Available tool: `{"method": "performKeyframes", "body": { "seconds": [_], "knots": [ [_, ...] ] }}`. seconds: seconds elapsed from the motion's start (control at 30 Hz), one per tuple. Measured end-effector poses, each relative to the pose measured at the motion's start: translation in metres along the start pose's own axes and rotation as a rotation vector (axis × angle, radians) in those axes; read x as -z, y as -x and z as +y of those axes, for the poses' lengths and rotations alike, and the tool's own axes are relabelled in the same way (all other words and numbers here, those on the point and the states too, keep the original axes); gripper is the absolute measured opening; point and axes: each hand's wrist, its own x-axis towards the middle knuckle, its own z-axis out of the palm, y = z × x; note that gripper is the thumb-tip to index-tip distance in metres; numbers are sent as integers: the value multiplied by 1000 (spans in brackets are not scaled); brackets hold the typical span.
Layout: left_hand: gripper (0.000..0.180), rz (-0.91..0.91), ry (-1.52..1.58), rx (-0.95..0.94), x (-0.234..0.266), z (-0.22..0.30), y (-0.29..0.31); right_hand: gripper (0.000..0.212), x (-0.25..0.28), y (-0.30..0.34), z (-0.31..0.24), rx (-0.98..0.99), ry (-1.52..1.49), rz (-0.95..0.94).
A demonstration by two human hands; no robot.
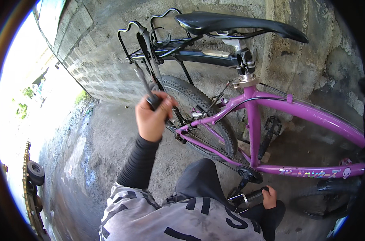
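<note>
My left hand (152, 116), in a black ribbed sleeve, is raised beside the bicycle's rear wheel (176, 86). Its fingers are closed round a tool with a dark handle and a grey metal shaft (142, 78), which points up toward the black rear rack (170, 50). The tool's exact kind is unclear. Low on the right, my right hand (269, 197) closes on the end of a black bar-like part (255, 195), near the crank and a shiny metal piece (240, 200). The purple bicycle frame (253, 128) stands upright, black saddle (238, 24) on top.
Behind the bicycle rises a stained concrete block wall (98, 52). A chain (190, 149) runs along the lower frame. At the far left lies a dark object with a small black wheel (36, 173). My bent knee (200, 176) is close to the rear wheel.
</note>
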Motion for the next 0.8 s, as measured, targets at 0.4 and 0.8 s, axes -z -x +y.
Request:
{"method": "performKeyframes", "body": {
  "seconds": [0.4, 0.8],
  "knots": [
    [14, -533, 228, 409, -36, -48, 67, 14, -2, 1, -4, -136, -206, 213],
    [22, -958, 528, 1149, -113, -155, 215, 11, 22, 37, -70, -237, -604, 782]
  ]
}}
